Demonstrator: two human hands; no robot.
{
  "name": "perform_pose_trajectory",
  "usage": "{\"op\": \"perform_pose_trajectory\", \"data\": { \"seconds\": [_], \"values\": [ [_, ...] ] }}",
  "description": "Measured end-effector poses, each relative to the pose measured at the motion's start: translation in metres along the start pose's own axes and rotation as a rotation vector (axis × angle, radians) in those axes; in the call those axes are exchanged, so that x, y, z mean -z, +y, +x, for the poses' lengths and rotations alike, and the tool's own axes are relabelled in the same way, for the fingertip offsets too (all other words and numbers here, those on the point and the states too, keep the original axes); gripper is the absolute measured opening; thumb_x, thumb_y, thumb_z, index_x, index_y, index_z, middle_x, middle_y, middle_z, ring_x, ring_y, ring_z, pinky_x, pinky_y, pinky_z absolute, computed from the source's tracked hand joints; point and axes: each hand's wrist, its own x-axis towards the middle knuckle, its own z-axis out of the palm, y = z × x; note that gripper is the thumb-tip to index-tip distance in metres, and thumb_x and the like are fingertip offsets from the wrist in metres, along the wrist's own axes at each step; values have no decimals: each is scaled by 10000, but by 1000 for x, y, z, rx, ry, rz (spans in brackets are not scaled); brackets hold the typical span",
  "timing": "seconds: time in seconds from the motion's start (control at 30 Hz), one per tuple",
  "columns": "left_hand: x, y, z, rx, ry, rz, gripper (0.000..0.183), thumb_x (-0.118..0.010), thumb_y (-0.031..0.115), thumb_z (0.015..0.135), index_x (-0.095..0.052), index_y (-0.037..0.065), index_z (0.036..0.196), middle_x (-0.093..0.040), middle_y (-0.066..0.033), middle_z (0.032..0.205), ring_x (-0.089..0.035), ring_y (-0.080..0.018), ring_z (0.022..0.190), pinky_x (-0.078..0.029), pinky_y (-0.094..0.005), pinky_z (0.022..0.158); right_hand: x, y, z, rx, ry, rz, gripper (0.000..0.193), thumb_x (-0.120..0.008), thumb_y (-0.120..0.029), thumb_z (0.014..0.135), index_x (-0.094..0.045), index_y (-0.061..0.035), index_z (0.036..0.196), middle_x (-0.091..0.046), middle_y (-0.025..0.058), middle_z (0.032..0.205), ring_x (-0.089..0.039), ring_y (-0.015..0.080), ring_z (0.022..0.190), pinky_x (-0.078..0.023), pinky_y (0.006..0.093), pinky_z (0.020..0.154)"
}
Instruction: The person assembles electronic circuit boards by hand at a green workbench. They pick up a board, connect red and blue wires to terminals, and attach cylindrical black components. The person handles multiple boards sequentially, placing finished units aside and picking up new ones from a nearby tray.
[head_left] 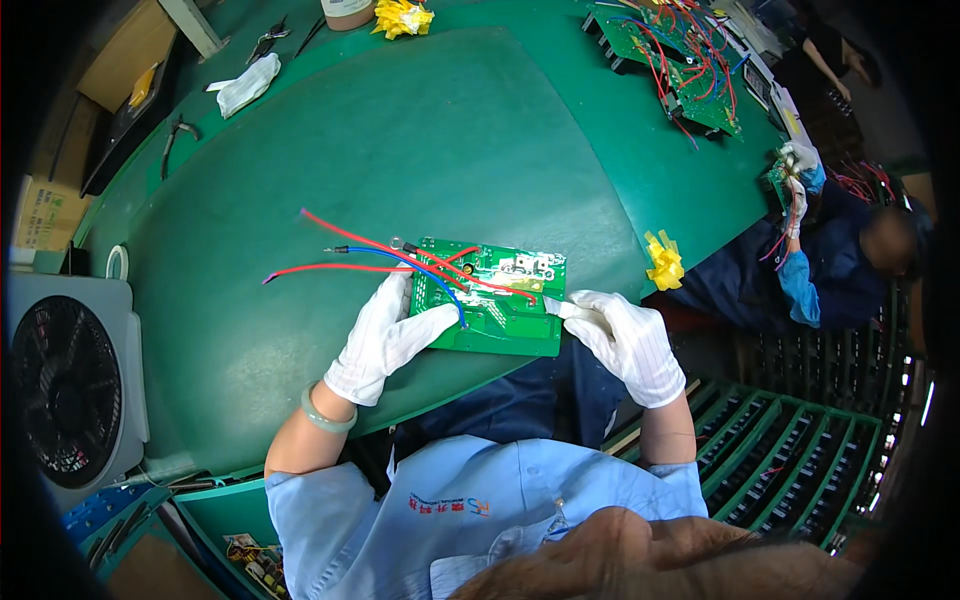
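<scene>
Clasping board (500, 336), left grip (385, 335) snug, right grip (632, 345) pinched

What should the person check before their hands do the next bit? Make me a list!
1. Gloves on: ok, left hand and right hand both wear white ones.
2. Green circuit board held: ok, left hand grips its left side.
3. Red wires bunched neatly: not ok, loose ends spread out leftward.
4. Blue wire free of left thumb: cannot tell, they look very close.
5. Pale piece at right fingertips identified: cannot tell, too small.
</scene>
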Motion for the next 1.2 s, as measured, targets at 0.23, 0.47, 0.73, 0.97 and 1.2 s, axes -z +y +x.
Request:
{"op": "perform_pose_trajectory", "data": {
  "seconds": [0.23, 0.47, 0.73, 0.97, 1.2],
  "values": [
    [5, 7, 2, 72, -85, -26, 569, -691, 132, 923, -418, -76, 1377, -597, -119, 1197, -555, -147, 1058, -465, -311, 944, -4, 2, 3, 1, -6, -36, 261, -765, -195, 849, -647, -29, 1011, -709, 118, 908, -707, 285, 720, -553, 327, 603],
    [4, 22, -1, 151, -87, 91, 534, -632, 27, 944, -384, -56, 1410, -585, -61, 1182, -555, -97, 1026, -478, -257, 906, -21, 4, 2, 25, 85, -67, 329, -732, -194, 871, -631, -28, 1136, -705, 119, 914, -688, 284, 704, -549, 338, 616],
    [-7, 12, 2, 55, -14, -286, 588, -694, 156, 921, -430, 1, 1423, -579, -22, 1151, -508, -34, 782, -429, -172, 599, -7, 2, 31, 284, -126, -257, 500, -667, -291, 898, -574, -157, 1371, -463, 46, 683, -521, 201, 586, -447, 346, 499],
    [-5, 37, 1, 157, -38, -305, 664, -740, 235, 885, -431, 3, 1424, -624, 3, 1085, -498, 5, 728, -377, -153, 506, 15, -15, 50, 381, -79, -435, 444, -686, -282, 878, -635, -216, 1314, -442, 35, 649, -491, 185, 527, -415, 335, 468],
    [-2, 43, 0, 257, -39, -208, 684, -761, 267, 864, -437, 2, 1405, -631, 9, 1007, -489, 8, 660, -340, -147, 467, 59, -24, 65, 167, 302, -298, 437, -732, -103, 838, -678, -162, 1268, -563, 77, 692, -535, 195, 587, -484, 331, 554]
  ]
}}
